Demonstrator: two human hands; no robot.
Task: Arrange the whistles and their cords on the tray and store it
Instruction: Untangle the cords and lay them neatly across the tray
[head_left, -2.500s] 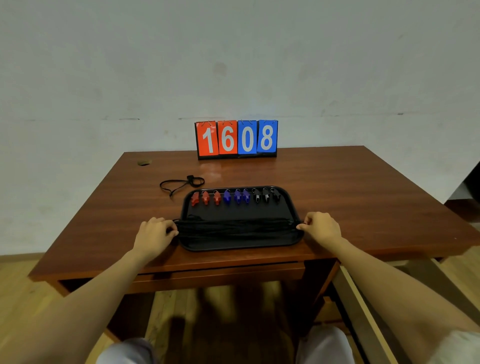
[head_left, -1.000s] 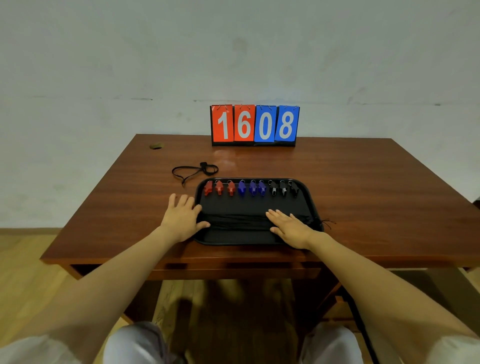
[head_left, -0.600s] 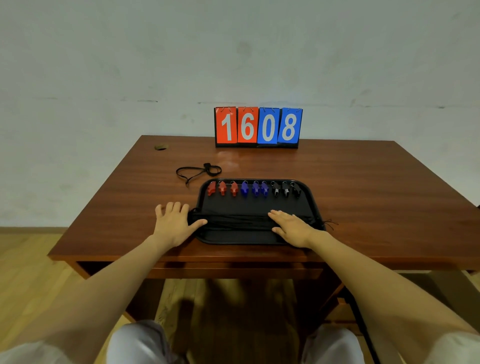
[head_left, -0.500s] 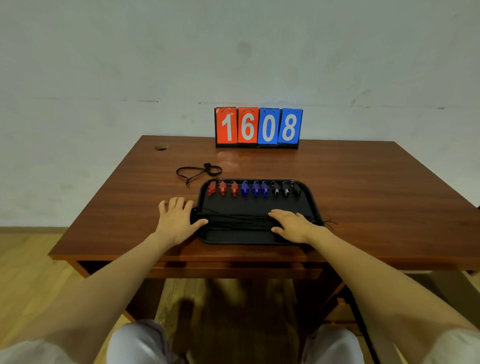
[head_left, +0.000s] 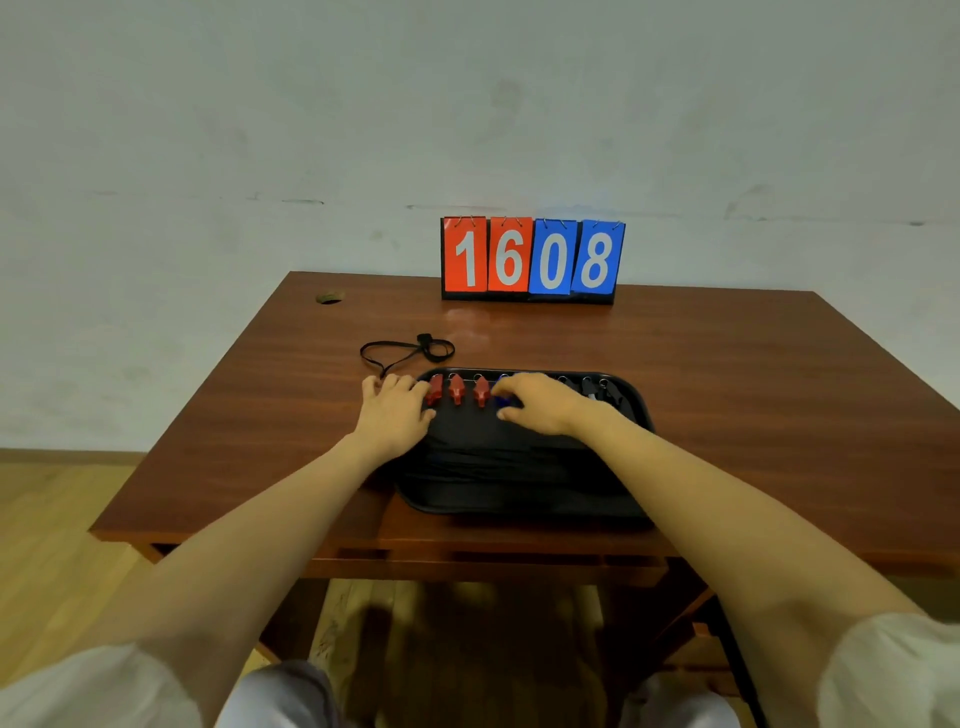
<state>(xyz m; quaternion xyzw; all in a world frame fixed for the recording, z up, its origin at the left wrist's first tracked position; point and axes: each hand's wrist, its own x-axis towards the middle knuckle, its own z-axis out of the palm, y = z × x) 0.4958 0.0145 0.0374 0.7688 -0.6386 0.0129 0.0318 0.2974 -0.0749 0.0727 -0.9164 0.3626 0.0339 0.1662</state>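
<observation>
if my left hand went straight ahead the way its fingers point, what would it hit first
Most likely the loose black cord, which lies on the table just beyond the left hand, outside the tray. Nothing else shows between them, though depth is hard to judge here.

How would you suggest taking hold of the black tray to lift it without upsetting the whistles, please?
Grip the tray by its two short raised rims, coming in from left and right together. It is wide and shallow, with the whistles in a row along the far edge and the cords lying across it, so an even two-sided hold would likely keep it level.
</observation>
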